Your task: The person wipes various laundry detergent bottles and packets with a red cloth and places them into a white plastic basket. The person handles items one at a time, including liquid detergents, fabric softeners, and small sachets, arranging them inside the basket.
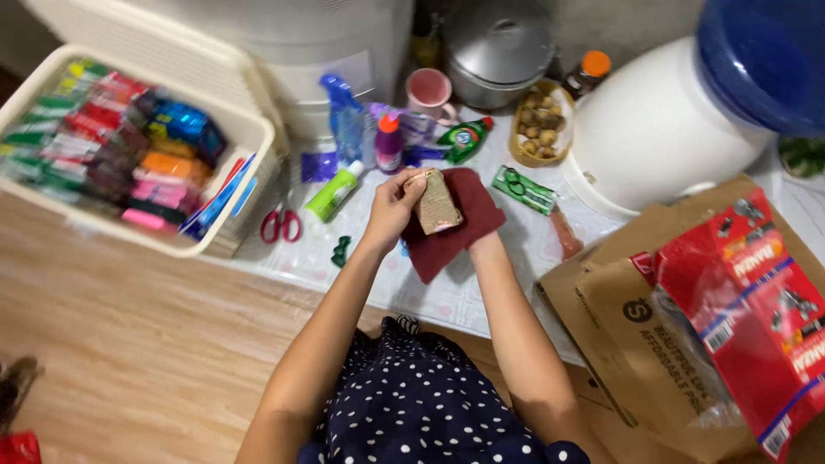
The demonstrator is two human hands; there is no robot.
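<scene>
Low white mat (481, 292) on wood floor, left hand (394, 206) pinching tan packet (436, 204), right hand hidden under maroon cloth (451, 236), grip unclear

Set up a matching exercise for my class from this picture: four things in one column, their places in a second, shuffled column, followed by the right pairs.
Things
1. scissors
2. pink mug
3. tan object
4. cardboard box

Places
A. in the left hand, over the dark red cloth
B. at the picture's right edge, under a red packet
C. beside the cream basket of packets
D. at the back, next to the metal pot

Pairs: 1-C, 2-D, 3-A, 4-B
</scene>
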